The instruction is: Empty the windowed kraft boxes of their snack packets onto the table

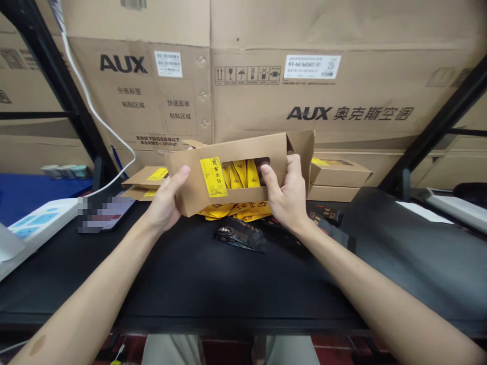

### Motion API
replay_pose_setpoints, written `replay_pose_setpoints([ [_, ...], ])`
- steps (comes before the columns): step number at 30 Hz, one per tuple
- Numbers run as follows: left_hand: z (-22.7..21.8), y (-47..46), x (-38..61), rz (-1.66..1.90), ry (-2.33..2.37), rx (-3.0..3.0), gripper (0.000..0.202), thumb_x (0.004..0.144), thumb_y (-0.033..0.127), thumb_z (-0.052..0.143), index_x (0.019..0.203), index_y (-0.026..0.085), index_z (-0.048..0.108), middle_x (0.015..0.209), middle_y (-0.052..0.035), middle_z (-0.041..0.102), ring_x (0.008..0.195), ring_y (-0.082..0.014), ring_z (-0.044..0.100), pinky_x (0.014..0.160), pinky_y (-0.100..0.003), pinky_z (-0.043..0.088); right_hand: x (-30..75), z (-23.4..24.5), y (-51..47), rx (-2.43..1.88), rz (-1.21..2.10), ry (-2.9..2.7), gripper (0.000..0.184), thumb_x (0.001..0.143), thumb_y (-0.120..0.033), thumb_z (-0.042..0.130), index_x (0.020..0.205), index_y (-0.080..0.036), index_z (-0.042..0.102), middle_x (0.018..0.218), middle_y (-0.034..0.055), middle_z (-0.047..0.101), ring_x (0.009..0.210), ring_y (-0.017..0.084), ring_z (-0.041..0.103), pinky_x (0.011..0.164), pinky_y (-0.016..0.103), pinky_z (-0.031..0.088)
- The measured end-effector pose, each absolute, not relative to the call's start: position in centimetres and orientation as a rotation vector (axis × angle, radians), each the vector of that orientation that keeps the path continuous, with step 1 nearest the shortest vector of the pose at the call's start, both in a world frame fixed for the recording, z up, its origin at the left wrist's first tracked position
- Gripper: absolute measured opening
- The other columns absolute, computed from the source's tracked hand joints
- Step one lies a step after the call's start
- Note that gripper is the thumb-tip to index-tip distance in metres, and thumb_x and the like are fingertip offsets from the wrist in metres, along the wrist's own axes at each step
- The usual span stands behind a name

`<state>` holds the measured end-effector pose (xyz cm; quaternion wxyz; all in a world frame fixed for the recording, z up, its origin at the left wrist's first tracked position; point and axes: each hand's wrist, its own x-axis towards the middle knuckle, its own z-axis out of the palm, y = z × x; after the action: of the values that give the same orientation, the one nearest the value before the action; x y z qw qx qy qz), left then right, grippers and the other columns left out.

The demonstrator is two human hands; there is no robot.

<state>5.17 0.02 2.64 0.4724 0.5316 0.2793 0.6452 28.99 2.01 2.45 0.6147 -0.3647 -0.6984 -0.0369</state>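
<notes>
As the windowed carton (pixel 236 195) stretches lengthwise between them, left hand (pixel 167 205) and right hand (pixel 287 197) curl fingers around opposite ends.

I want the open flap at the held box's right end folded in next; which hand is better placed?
Probably the right hand: it grips the cardboard box close beside the open flap. The left hand holds the opposite end, farther away, so could steady the box.

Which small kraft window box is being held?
The middle box, gripped between the left hand and right hand. The left boxes and right boxes sit behind, unheld.
</notes>
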Motion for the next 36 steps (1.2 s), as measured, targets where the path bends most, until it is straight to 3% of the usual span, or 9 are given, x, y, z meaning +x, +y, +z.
replay_pose_setpoints([
  [5,2.4,0.2,5.3,1.543,0.676,1.275,0.059,0.085,0.056,0.073,0.132,0.022,0.065,0.139,-0.0111,0.071,0.137,-0.0363,0.06,0.107,-0.048,0.057,31.1,6.6,3.2,-0.896,-0.167,-1.765,0.035,0.101,-0.059,0.054,0.111,-0.025,0.053,0.103,0.0055,0.073,0.098,0.026,0.071,0.09,0.048,0.059],
  [12,2.6,0.6,5.7,1.475,0.928,1.308,0.053,0.089,0.039,0.073,0.136,0.022,0.056,0.142,-0.0148,0.062,0.117,-0.0289,0.069,0.067,-0.033,0.067,33.5,16.6,4.1,-1.291,-0.415,-1.96,0.023,0.099,-0.037,0.066,0.103,-0.017,0.054,0.121,0.012,0.074,0.11,0.025,0.068,0.1,0.05,0.051],
  [16,2.7,0.9,5.5,1.546,1.02,1.268,0.036,0.088,0.032,0.074,0.119,0.019,0.063,0.122,-0.0117,0.067,0.104,-0.024,0.072,0.063,-0.03,0.066,33.4,20.0,5.0,-1.534,-0.416,-1.958,0.03,0.091,-0.042,0.064,0.092,-0.012,0.058,0.129,0.0116,0.072,0.127,0.03,0.064,0.1,0.051,0.044],
  [19,2.7,1.1,5.2,1.584,1.046,1.258,0.027,0.086,0.029,0.075,0.109,0.019,0.065,0.111,-0.0086,0.067,0.092,-0.0204,0.072,0.059,-0.028,0.064,33.2,21.3,6.3,-1.56,-0.412,-1.995,0.033,0.082,-0.044,0.068,0.078,-0.013,0.055,0.128,0.0127,0.073,0.125,0.031,0.066,0.095,0.049,0.046],
  [25,2.7,1.2,5.2,1.576,1.062,1.242,0.022,0.087,0.024,0.072,0.106,0.019,0.064,0.099,-0.0056,0.069,0.074,-0.0151,0.07,0.053,-0.025,0.06,31.6,22.3,7.4,-1.794,-0.549,-2.123,0.045,0.077,-0.049,0.066,0.067,-0.006,0.057,0.127,0.0198,0.072,0.127,0.034,0.065,0.083,0.036,0.05],
  [28,2.8,1.0,5.3,1.557,1.065,1.24,0.019,0.089,0.022,0.07,0.106,0.019,0.063,0.097,-0.0051,0.07,0.071,-0.0141,0.069,0.051,-0.024,0.059,31.2,23.0,7.0,-1.788,-0.616,-2.154,0.049,0.084,-0.048,0.052,0.066,-0.003,0.061,0.122,0.0133,0.074,0.13,0.031,0.061,0.069,0.029,0.047],
  [31,2.9,0.9,5.3,1.553,1.052,1.248,0.015,0.091,0.02,0.067,0.105,0.018,0.063,0.093,-0.0036,0.069,0.068,-0.0128,0.068,0.051,-0.023,0.057,31.8,23.9,6.8,-1.677,-0.726,-2.099,0.074,0.085,-0.053,0.007,0.058,-0.005,0.057,0.116,0.0037,0.075,0.128,0.029,0.059,0.054,0.027,0.036],
  [33,2.9,1.0,5.3,1.561,1.043,1.246,0.013,0.091,0.02,0.067,0.104,0.019,0.063,0.091,-0.003,0.069,0.066,-0.0124,0.067,0.052,-0.023,0.057,32.4,24.4,6.9,-1.622,-0.761,-2.097,0.085,0.075,-0.049,-0.016,0.055,-0.004,0.054,0.112,0.0042,0.073,0.124,0.029,0.06,0.051,0.032,0.029],
  [36,2.9,1.0,5.2,1.567,1.03,1.242,0.015,0.089,0.021,0.071,0.102,0.019,0.063,0.09,-0.003,0.07,0.064,-0.0127,0.066,0.052,-0.024,0.056,32.9,24.9,6.7,-1.55,-0.807,-2.093,0.092,0.073,-0.049,-0.021,0.06,-0.002,0.057,0.11,0.0077,0.072,0.12,0.03,0.062,0.054,0.04,0.029],
])
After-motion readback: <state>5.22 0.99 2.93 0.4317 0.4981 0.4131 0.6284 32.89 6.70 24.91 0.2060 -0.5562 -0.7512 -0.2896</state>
